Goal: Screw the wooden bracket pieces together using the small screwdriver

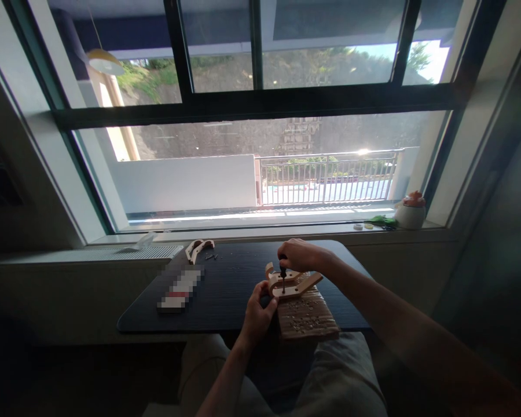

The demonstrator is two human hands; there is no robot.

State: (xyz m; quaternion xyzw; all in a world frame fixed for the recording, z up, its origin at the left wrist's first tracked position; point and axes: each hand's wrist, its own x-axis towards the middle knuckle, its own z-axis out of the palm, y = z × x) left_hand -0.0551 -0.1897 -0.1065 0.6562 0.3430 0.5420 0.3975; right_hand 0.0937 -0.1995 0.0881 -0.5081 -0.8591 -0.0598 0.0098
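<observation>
My right hand (301,255) is closed over the handle of a small screwdriver (282,277) that stands upright with its tip on a curved wooden piece (292,284). My left hand (258,313) pinches the left end of that wooden piece. The piece rests on a flat wooden board (307,318) with a pattern of small marks, at the near edge of the dark table (226,289).
More curved wooden parts (198,249) and a few small screws (211,256) lie at the table's far left. A blurred box (180,292) lies left of centre. On the window sill stand a round white pot (410,211) and a green item (380,220).
</observation>
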